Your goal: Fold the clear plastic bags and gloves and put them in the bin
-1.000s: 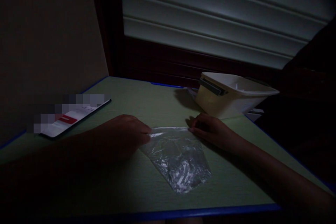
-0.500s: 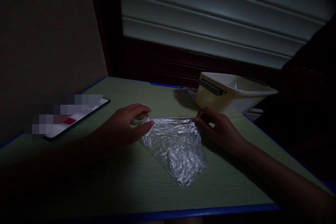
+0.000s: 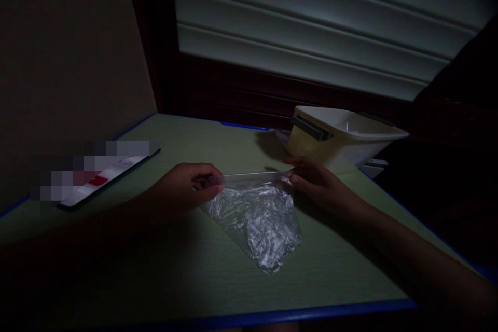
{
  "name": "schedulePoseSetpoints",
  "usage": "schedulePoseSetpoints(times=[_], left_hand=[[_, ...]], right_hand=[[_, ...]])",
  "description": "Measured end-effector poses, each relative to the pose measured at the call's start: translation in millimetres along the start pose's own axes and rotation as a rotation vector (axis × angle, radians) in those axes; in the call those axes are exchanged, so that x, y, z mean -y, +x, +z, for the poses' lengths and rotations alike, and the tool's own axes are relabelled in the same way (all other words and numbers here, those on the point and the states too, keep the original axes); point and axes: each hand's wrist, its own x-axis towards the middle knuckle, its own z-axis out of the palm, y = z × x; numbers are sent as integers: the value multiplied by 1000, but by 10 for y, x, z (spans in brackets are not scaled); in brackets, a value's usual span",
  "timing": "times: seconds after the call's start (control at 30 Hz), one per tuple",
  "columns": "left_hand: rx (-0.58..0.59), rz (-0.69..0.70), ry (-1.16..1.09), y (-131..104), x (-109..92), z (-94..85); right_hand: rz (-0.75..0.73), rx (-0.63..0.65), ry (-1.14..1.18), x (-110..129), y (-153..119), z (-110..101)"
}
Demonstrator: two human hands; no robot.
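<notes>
A crumpled clear plastic bag lies on the table, its straight far edge stretched between my two hands. My left hand pinches the bag's far left corner between thumb and fingers. At the far right corner, my right hand grips the edge between thumb and fingers, with a fingertip extended past it. The lower part of the bag narrows to a wrinkled point toward me.
A cream plastic bin with a dark handle stands at the table's back right. A flat dark-edged device, partly pixelated, lies at the left. The pale green table has a blue rim. Behind it are light slats.
My left thumb and fingers have closed on the bag's left corner. The bag's far edge is pulled straighter, and its upper strip lies smoother between my hands.
</notes>
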Motion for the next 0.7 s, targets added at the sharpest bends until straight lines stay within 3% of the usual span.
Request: schedulePoseSetpoints(times=[0.13,0.3,0.47,0.7], left_hand=[[-7,-4,-1,-1,-4,-5],[2,-22,-26,-6,7,4],[15,-56,-147,2,97,33],[-9,7,39,23,169,30]], right_hand=[[110,84,103,-50,16,-27],[126,193,87,-32,22,-26],[107,142,38,-25,35,-22],[93,116,18,-26,43,-23]])
